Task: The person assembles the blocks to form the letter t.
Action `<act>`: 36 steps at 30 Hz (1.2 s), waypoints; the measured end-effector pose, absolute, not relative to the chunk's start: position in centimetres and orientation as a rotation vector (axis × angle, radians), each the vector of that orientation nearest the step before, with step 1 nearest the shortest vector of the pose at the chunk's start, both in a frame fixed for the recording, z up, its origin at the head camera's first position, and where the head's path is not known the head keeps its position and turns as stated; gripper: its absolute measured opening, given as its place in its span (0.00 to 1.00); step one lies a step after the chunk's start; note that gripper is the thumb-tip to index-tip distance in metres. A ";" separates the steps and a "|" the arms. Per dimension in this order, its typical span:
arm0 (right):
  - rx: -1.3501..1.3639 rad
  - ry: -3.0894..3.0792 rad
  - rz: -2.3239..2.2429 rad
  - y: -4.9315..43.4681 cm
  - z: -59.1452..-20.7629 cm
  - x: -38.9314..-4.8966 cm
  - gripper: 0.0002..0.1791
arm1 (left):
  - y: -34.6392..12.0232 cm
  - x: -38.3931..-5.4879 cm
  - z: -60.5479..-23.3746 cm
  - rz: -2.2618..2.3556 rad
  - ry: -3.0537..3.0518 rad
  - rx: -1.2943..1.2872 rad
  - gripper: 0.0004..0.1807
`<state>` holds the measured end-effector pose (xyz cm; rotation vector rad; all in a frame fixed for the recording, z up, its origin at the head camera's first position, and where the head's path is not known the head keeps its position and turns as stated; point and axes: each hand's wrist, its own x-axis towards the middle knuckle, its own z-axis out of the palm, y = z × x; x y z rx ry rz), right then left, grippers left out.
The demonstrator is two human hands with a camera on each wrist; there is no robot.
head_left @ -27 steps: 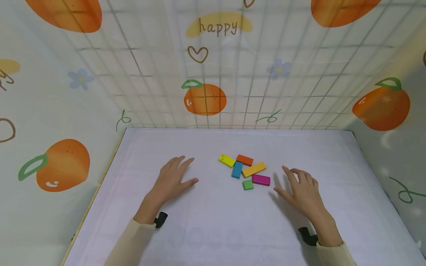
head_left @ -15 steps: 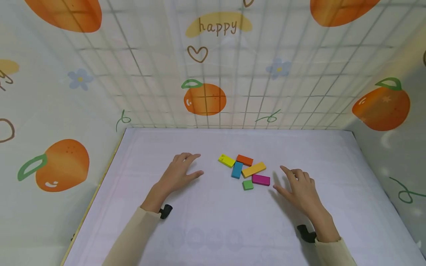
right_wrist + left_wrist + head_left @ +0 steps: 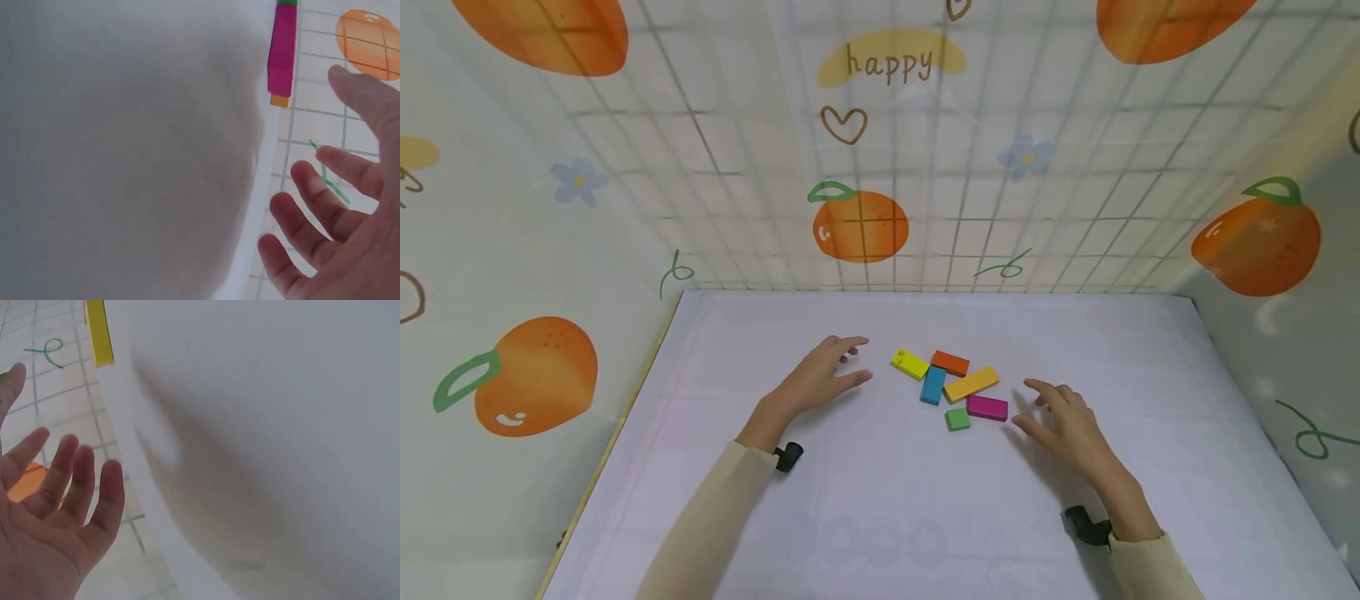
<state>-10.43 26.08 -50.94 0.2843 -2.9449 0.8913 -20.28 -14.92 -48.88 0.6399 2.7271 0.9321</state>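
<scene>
Several small coloured blocks lie in a loose cluster on the white table: a yellow block (image 3: 911,364), a red-orange block (image 3: 951,363), a blue block (image 3: 933,386), an orange-yellow block (image 3: 972,384), a magenta block (image 3: 987,407) and a green block (image 3: 958,419). My left hand (image 3: 818,377) hovers left of the yellow block, thumb and fingers apart, holding nothing. To the right of the magenta block, my right hand (image 3: 1070,427) is held over the table with loosely bent fingers and nothing in it. Both wrist views show each hand's palm bare.
The white table (image 3: 880,517) has a back edge against a printed curtain (image 3: 745,208) with oranges and grid lines. More of this fabric stands at the left and right sides. A black wrist camera (image 3: 788,457) sits on the left wrist, another (image 3: 1086,527) on the right.
My left hand has moved right and slightly away from me, closer to the yellow block. The right hand has shifted slightly left toward the magenta block. The blocks lie as before.
</scene>
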 end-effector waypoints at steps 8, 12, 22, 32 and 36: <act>0.313 -2.929 1.176 25.9 -51.2 -11.2 0.33 | -13.4 -22.1 -49.4 0.998 2.593 0.631 0.36; 0.321 -2.916 1.236 25.9 -51.5 -11.5 0.31 | -12.9 -22.8 -49.7 1.016 2.564 0.630 0.34; 0.318 -2.936 1.442 25.6 -52.0 -12.1 0.30 | -11.5 -24.2 -50.4 1.009 2.503 0.593 0.33; 0.305 -2.982 1.443 25.2 -51.9 -12.5 0.26 | -10.5 -25.3 -51.2 0.890 2.489 0.604 0.31; 0.322 -2.991 1.410 25.0 -52.0 -12.6 0.25 | -10.1 -25.4 -50.8 0.829 2.499 0.631 0.29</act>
